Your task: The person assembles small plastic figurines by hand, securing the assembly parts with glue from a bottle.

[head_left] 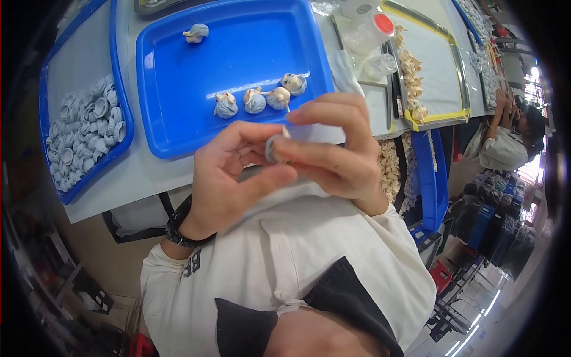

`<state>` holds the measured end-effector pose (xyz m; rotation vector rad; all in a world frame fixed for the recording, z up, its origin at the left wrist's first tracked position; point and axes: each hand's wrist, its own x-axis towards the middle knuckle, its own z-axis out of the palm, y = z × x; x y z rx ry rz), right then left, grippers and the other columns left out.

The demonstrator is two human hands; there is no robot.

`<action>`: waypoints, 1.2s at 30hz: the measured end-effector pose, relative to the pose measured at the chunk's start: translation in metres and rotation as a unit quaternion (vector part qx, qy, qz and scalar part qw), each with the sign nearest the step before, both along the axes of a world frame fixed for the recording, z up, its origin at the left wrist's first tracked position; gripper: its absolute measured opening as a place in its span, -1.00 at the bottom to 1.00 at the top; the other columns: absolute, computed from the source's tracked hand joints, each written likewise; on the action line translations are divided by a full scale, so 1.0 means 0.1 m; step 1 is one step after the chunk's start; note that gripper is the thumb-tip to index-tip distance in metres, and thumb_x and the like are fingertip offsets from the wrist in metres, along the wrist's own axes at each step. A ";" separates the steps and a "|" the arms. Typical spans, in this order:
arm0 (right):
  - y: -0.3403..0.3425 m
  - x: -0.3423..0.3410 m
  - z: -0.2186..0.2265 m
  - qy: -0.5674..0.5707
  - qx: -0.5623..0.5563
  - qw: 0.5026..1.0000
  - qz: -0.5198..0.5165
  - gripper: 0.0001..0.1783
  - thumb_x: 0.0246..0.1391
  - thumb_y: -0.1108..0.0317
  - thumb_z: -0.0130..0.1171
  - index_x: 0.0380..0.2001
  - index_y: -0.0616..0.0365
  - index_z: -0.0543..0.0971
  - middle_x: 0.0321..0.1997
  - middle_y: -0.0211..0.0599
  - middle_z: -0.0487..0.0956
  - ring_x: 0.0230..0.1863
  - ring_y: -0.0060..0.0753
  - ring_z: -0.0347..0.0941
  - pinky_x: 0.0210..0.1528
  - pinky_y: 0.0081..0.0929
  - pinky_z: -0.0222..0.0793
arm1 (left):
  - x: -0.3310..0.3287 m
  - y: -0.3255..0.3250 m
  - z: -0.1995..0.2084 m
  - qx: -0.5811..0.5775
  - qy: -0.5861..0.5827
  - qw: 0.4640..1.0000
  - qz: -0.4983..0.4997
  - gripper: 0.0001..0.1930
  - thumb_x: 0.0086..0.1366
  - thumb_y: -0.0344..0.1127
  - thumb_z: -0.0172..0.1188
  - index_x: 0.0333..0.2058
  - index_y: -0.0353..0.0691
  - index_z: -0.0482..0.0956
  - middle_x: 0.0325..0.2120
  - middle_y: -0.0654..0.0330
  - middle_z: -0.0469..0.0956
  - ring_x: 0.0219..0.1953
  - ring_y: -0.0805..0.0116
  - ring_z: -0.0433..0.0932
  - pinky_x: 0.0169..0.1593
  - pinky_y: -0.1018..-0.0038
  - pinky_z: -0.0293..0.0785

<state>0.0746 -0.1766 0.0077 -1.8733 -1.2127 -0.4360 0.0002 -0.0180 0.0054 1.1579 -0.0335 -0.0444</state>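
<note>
From here, the left hand [217, 175] and right hand [345, 157] are pinching 1 grey piece [273, 149] between fingertips (5 grey-and-cream pieces [254, 102] are sitting beyond).

- We hold one small, rounded grey piece [273, 148], a pale tip showing at its top.
- Our left fingers [248, 131] and right fingers [324, 156] hide part of it.
- We hold it in the air, near the blue tray [178, 77].
</note>
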 end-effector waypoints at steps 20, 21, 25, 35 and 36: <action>-1.81 1.32 -0.23 0.303 -0.123 0.903 -0.280 -0.75 0.05 0.28 0.02 -0.23 0.16 0.45 -0.52 -0.49 0.39 -0.55 -0.76 0.21 -0.58 -0.79 0.11 | 0.13 1.15 0.35 0.687 -0.210 0.647 0.256 -0.58 0.02 -0.16 0.18 -0.15 -0.23 0.44 -0.09 -0.02 0.31 -0.04 0.02 0.28 0.03 0.27 0.17; -1.82 1.34 -0.22 0.324 -0.133 0.895 -0.276 -0.77 0.04 0.29 0.02 -0.25 0.17 0.43 -0.53 -0.51 0.39 -0.55 -0.77 0.21 -0.58 -0.79 0.10 | 0.19 1.45 0.36 0.721 -0.176 0.597 0.306 -0.54 0.03 -0.09 0.17 -0.12 -0.20 0.43 -0.09 -0.03 0.31 -0.04 0.02 0.28 0.04 0.28 0.16; -1.83 1.40 -0.26 0.352 -0.079 0.893 -0.268 -0.79 0.01 0.33 0.05 -0.27 0.15 0.41 -0.55 -0.54 0.37 -0.53 -0.78 0.23 -0.57 -0.80 0.10 | 0.29 2.16 0.13 0.805 -0.004 0.555 0.210 -0.50 0.08 0.04 0.08 -0.11 -0.21 0.42 -0.14 -0.04 0.34 -0.08 0.03 0.30 0.00 0.28 0.19; -1.66 1.11 -0.20 0.248 0.257 0.874 -0.330 -0.74 0.02 0.40 0.05 -0.18 0.24 0.45 -0.26 -0.35 0.50 -0.26 -0.57 0.43 -0.21 -0.69 0.28 | 0.42 2.43 0.20 0.710 -0.019 0.702 0.054 -0.68 0.18 -0.11 0.00 -0.33 -0.31 0.36 -0.40 0.06 0.38 -0.38 0.21 0.34 -0.27 0.47 0.25; -1.63 1.10 -0.18 0.271 0.312 0.859 -0.301 -0.77 0.03 0.44 0.04 -0.21 0.27 0.44 -0.23 -0.28 0.49 -0.25 -0.51 0.44 -0.19 -0.64 0.31 | 0.44 2.46 0.17 0.705 -0.018 0.707 0.062 -0.71 0.20 -0.15 -0.03 -0.36 -0.32 0.35 -0.46 0.08 0.38 -0.46 0.27 0.31 -0.33 0.50 0.24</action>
